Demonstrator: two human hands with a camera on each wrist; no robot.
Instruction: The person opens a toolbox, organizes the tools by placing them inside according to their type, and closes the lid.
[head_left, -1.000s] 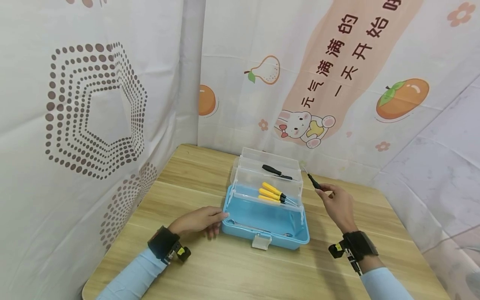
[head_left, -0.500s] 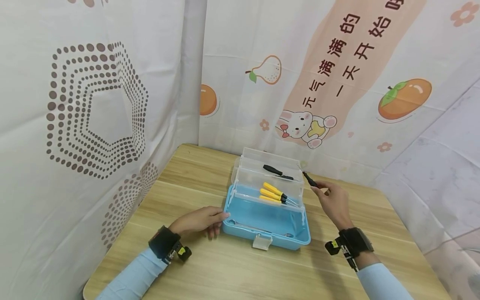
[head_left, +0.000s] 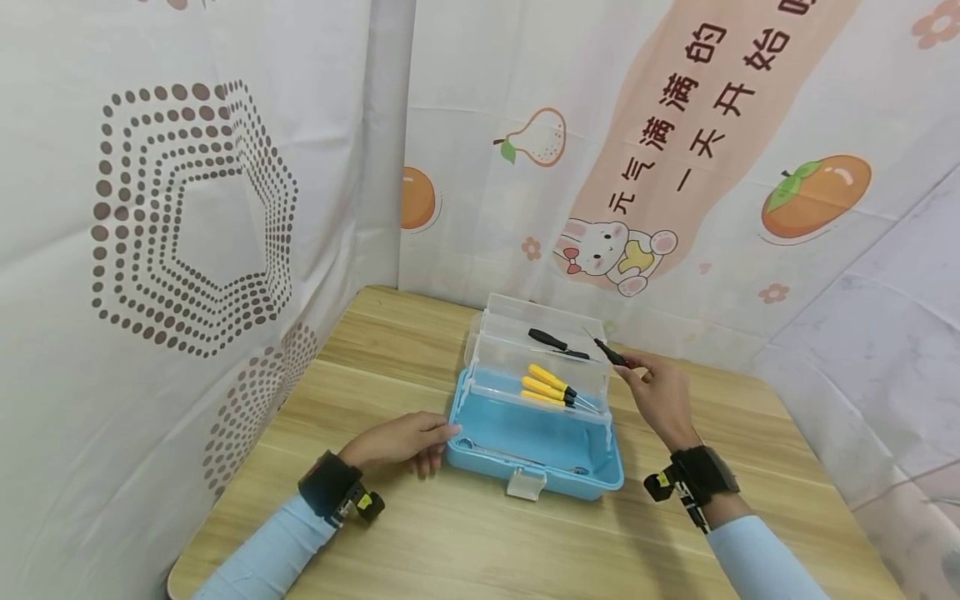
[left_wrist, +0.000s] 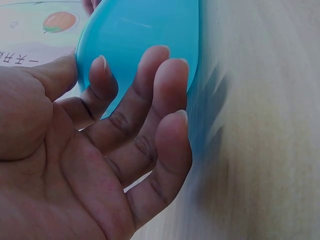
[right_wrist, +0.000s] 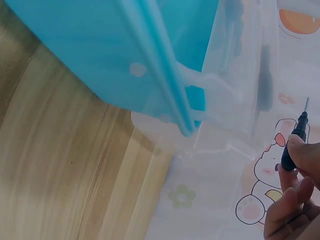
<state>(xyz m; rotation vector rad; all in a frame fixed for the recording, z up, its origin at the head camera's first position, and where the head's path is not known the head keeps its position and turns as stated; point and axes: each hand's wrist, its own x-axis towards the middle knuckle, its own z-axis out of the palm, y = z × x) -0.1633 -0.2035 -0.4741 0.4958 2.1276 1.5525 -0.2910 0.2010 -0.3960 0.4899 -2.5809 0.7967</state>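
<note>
Fingers of right hand (head_left: 660, 396) pinch slim black-handled screwdriver (head_left: 612, 355) beside upper clear plastic tray (head_left: 506, 332); left hand (head_left: 401, 440) grips light-blue plastic toolbox (head_left: 480, 465). Likely placing step; next move seems to need lowering, then release.

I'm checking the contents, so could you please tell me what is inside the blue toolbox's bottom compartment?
A long metal tool lies near the front inside the blue toolbox. The clear tray holding yellow screwdrivers overhangs the back, so anything beneath it cannot be made out.
</note>
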